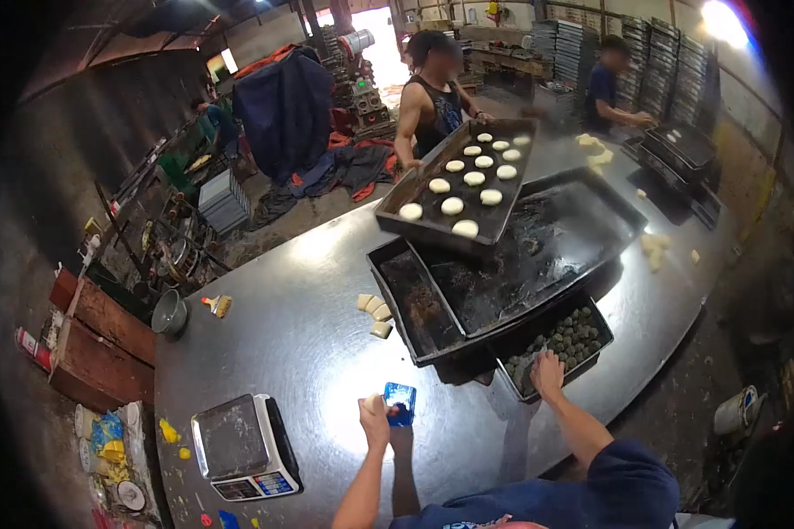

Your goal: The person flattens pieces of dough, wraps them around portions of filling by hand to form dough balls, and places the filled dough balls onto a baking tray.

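My left hand (375, 423) is closed over the steel table, with what looks like a pale piece of dough (375, 405) showing at its top. Right beside it lies a shiny blue flat piece (400, 398); whether a finger touches it is unclear. My right hand (549, 375) reaches into a dark metal tray (602, 322) filled with several dark round balls (575, 338). Its fingers are bent down among them, and the fingertips are hidden. Several small dough pieces (378, 309) lie on the table ahead of my left hand.
Large black baking trays (538, 238) cover the middle of the table. Across it, a person (432, 106) holds a tray (388, 216) of white dough rounds. A digital scale (243, 445), brush (218, 305) and metal bowl (169, 313) are at left. Another person (604, 88) works at far right.
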Demonstrator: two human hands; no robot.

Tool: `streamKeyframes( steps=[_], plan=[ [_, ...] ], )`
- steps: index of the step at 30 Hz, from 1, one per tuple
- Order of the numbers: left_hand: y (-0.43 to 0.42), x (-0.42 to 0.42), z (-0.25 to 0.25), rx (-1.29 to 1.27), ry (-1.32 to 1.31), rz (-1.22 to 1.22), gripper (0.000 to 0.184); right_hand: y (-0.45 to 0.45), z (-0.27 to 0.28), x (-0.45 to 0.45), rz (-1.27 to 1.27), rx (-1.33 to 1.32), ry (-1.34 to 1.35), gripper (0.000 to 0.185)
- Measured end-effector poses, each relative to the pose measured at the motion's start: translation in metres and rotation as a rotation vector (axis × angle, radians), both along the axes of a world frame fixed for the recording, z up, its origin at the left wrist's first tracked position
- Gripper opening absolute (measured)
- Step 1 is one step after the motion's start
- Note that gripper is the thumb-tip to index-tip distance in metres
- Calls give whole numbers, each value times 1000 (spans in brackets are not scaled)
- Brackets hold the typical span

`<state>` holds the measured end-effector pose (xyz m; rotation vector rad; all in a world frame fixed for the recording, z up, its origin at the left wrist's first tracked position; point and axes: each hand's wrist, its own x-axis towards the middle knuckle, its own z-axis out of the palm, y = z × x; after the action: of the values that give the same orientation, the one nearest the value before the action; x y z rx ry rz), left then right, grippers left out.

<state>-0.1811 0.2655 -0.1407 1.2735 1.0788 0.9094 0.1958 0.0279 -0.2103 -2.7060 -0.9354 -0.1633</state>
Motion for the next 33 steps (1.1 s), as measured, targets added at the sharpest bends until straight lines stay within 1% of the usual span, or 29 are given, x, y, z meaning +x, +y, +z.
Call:
streamKeyframes(
  steps=[1,2,3,4,5,6,9,11,12,13,14,15,17,18,19,22,24,25,28,30,32,33],
  plan=[
    [-25,-8,0,-31,-70,30,32,-2,8,1,29,-13,46,27],
    [-50,-15,6,21,-61,87,30,-4,12,2,38,-36,25,29],
    [-60,-32,-38,156,37,149,29,-6,14,7,47,-59,4,30],
    [-94,-35,4,33,-66,158,26,-10,9,12,56,-82,-16,32],
    [-110,-46,5,-16,-69,124,26,-17,-10,22,103,-98,-91,36],
    [-126,-62,0,-70,-69,90,28,-18,-18,25,103,-110,-72,34],
    [-163,-91,-13,-98,-11,-15,40,-22,-21,36,97,-187,-16,30],
    [-179,-93,-24,-131,79,47,46,-18,-17,32,77,-240,-30,26],
    [-185,-93,-26,-146,120,100,49,-16,-17,34,56,-218,-14,25],
    [-189,-91,-16,-219,91,91,48,-13,-19,37,48,-198,1,24],
    [-192,-83,10,-251,180,76,47,-11,-22,39,43,-181,16,22],
    [-197,-77,10,-179,22,89,47,-11,-20,41,57,-178,6,23],
    [-195,-71,16,-67,34,0,41,-8,-14,45,90,-253,70,24],
    [-196,-65,29,-24,34,-55,39,-9,-12,48,95,-289,103,25],
    [-199,-58,39,14,77,-45,37,-10,-15,46,104,-288,38,25],
    [-213,-45,60,95,174,-2,33,-1,-6,45,144,-475,51,29],
    [-218,-37,68,103,188,58,31,-3,-3,41,149,-405,47,27],
    [-218,-38,63,58,186,69,31,-4,-3,38,151,-371,47,27],
    [-225,-35,46,-43,12,112,32,-20,6,30,299,82,127,23],
    [-225,-29,16,-200,-110,75,29,-25,29,9,490,453,168,18],
    [-226,-19,-3,-390,-191,24,31,-33,54,-39,515,661,337,17],
    [-228,-10,11,-523,-250,-52,34,-40,80,-70,530,662,462,18]
  ],
)
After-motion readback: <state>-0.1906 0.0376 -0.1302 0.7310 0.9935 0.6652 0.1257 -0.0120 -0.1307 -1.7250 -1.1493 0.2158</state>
